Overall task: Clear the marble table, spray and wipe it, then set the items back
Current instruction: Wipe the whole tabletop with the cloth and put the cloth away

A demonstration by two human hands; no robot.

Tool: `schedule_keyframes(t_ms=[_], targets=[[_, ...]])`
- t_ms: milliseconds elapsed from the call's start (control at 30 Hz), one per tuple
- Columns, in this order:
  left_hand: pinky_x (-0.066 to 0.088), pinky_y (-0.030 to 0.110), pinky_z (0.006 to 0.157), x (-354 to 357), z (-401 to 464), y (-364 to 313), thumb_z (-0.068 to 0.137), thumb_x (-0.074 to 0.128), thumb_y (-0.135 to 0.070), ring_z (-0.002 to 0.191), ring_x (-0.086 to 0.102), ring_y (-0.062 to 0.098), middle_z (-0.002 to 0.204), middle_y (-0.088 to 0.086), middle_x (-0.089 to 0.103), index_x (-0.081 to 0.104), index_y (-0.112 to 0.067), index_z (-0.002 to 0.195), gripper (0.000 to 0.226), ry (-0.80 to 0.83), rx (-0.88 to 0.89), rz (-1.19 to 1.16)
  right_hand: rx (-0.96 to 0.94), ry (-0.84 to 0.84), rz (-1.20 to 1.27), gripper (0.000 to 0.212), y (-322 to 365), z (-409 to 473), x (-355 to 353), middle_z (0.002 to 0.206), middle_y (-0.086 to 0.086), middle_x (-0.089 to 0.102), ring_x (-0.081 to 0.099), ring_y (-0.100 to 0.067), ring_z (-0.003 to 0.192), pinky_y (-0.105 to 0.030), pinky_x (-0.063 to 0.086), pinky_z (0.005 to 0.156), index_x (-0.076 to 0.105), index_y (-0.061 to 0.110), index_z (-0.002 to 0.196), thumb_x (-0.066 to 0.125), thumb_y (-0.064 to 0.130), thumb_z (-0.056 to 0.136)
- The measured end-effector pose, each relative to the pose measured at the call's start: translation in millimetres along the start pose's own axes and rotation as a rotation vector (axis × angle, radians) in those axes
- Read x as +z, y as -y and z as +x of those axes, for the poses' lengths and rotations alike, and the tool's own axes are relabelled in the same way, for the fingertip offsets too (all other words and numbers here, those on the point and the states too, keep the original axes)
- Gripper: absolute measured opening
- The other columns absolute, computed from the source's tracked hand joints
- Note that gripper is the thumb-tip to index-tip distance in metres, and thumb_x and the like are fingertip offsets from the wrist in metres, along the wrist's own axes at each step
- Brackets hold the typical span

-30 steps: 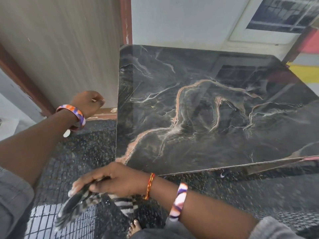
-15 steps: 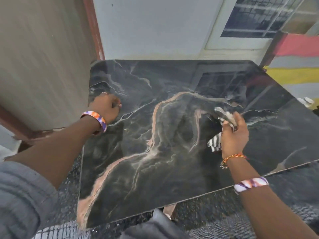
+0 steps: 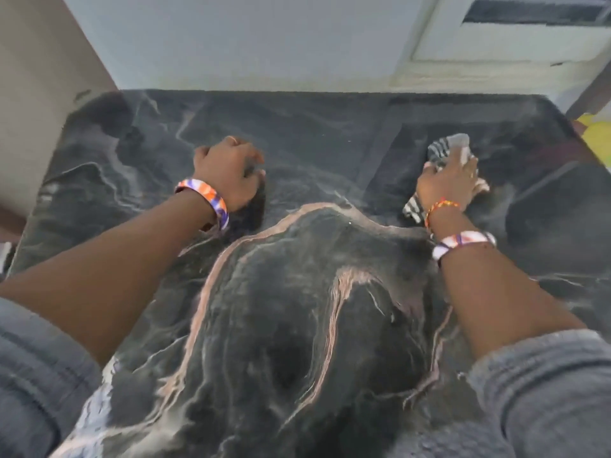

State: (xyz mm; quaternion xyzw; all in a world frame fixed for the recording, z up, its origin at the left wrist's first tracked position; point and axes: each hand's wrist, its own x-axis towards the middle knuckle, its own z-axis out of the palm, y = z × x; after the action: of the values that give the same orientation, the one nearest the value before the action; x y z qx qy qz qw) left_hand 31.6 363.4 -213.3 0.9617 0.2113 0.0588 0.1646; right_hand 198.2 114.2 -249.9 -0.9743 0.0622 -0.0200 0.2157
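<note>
Sleeves, grey, two: one at each lower corner, nearest the camera, pushed up the forearms

Table, one: black marble with pink and white veins, fills most of the view; its far edge meets the wall

Bangles, two: one orange, purple and white on the left wrist; one paler on the right forearm

Thread band, one: orange and yellow, on the right wrist, just beyond the pale bangle

Left hand, one: rests on the marble left of centre, fingers curled under, grasping nothing; a ring shows on one finger

Right hand, one: on the right part of the table, well apart from the left, fingers laid over the cloth and pressing it to the marble; blurred, so whether the fingers close on the cloth I cannot tell

Cloth, one: black-and-white stripes, bunched under the right hand, showing beyond the fingers and beside the wrist

Wall, one: pale, behind the table

Window frame, one: white, top right
</note>
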Motion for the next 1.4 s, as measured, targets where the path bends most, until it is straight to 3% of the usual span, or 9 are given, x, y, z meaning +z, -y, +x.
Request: schedule_keyframes(t_ms=[300, 433, 533, 667, 733, 800, 900, 1133, 1400], targets=[[0.031, 0.049, 0.106, -21.5, -8.7, 45.5, 0.083, 0.053, -0.011, 0.117, 0.05, 0.041, 0.124, 0.023, 0.057, 0.06, -0.012, 0.118, 0.035, -0.139, -0.342, 0.007, -0.857, 0.346, 0.325, 0.041, 148.5, -99.5, 75.7, 0.135, -0.014, 0.053, 0.05, -0.031, 0.122, -0.038, 0.041, 0.1, 0.057, 0.016, 0.126, 0.046, 0.012, 0.086], [0.031, 0.049, 0.107, -33.2, -10.8, 46.5, 0.081, 0.052, -0.006, 0.117, 0.05, 0.042, 0.125, 0.023, 0.056, 0.057, -0.012, 0.122, 0.042, -0.125, -0.345, 0.034, -0.424, 0.815, 1.036, 0.03, 163.3, -116.3, 61.1, 0.118, -0.014, 0.063, 0.058, -0.021, 0.106, -0.028, 0.044, 0.091, 0.059, 0.004, 0.12, 0.046, 0.004, 0.093], [0.029, 0.05, 0.108, -31.2, -2.3, 33.8, 0.081, 0.053, -0.007, 0.121, 0.049, 0.039, 0.127, 0.021, 0.056, 0.057, -0.012, 0.121, 0.04, -0.12, -0.278, 0.011, -0.082, 0.862, 1.456, 0.017, 127.5, -68.0, 31.4, 0.08, -0.004, 0.069, 0.064, -0.015, 0.074, -0.03, 0.052, 0.077, 0.061, 0.01, 0.093, 0.045, 0.005, 0.091], [0.025, 0.046, 0.109, -9.8, 14.5, -1.9, 0.082, 0.052, -0.009, 0.126, 0.046, 0.031, 0.132, 0.014, 0.054, 0.056, -0.016, 0.121, 0.04, -0.08, -0.146, -0.009, 0.038, 0.854, 1.785, 0.03, 39.7, 17.7, -18.5, 0.101, -0.012, 0.071, 0.069, -0.025, 0.093, -0.043, 0.051, 0.094, 0.06, 0.005, 0.108, 0.047, 0.019, 0.084], [0.025, 0.044, 0.109, 3.5, 22.2, -21.9, 0.083, 0.052, -0.011, 0.127, 0.045, 0.029, 0.134, 0.012, 0.052, 0.055, -0.017, 0.123, 0.041, -0.035, -0.08, -0.026, 0.117, 0.603, 1.637, 0.025, -3.6, 49.8, -26.7, 0.09, -0.004, 0.075, 0.071, -0.017, 0.086, -0.036, 0.053, 0.091, 0.064, 0.008, 0.105, 0.046, 0.012, 0.088], [0.025, 0.044, 0.109, 16.4, 31.0, -41.8, 0.083, 0.052, -0.012, 0.128, 0.045, 0.028, 0.134, 0.011, 0.052, 0.055, -0.018, 0.123, 0.041, -0.007, -0.02, -0.049, 0.135, 0.235, 1.041, 0.028, -37.1, 70.1, -38.7, 0.089, -0.004, 0.075, 0.067, -0.011, 0.078, -0.025, 0.055, 0.078, 0.061, 0.003, 0.113, 0.05, 0.004, 0.088], [0.024, 0.042, 0.109, 30.8, 42.8, -66.9, 0.084, 0.052, -0.012, 0.126, 0.046, 0.028, 0.133, 0.009, 0.052, 0.056, -0.017, 0.122, 0.039, 0.01, 0.05, -0.083, 0.121, -0.111, 0.446, 0.046, -61.6, 84.2, -50.4, 0.125, -0.019, 0.061, 0.058, -0.028, 0.112, -0.037, 0.045, 0.1, 0.053, 0.008, 0.128, 0.052, 0.018, 0.083], [0.021, 0.042, 0.111, 37.8, 51.4, -76.2, 0.085, 0.052, -0.013, 0.127, 0.045, 0.027, 0.134, 0.007, 0.052, 0.057, -0.017, 0.122, 0.037, 0.029, 0.086, -0.085, -0.165, 0.128, -0.053, 0.068, -36.3, 88.1, -8.9, 0.155, -0.022, 0.007, 0.011, -0.042, 0.142, -0.044, 0.011, 0.119, 0.028, 0.011, 0.145, 0.051, 0.042, 0.089], [0.027, 0.046, 0.106, 15.4, 22.7, -15.8, 0.083, 0.057, -0.009, 0.121, 0.049, 0.035, 0.128, 0.016, 0.056, 0.061, -0.01, 0.116, 0.034, -0.064, -0.078, -0.011, -0.609, 0.206, -0.083, 0.05, 92.8, 70.9, 56.7, 0.148, -0.018, 0.032, 0.034, -0.039, 0.133, -0.046, 0.03, 0.111, 0.045, 0.019, 0.136, 0.049, 0.026, 0.086]])
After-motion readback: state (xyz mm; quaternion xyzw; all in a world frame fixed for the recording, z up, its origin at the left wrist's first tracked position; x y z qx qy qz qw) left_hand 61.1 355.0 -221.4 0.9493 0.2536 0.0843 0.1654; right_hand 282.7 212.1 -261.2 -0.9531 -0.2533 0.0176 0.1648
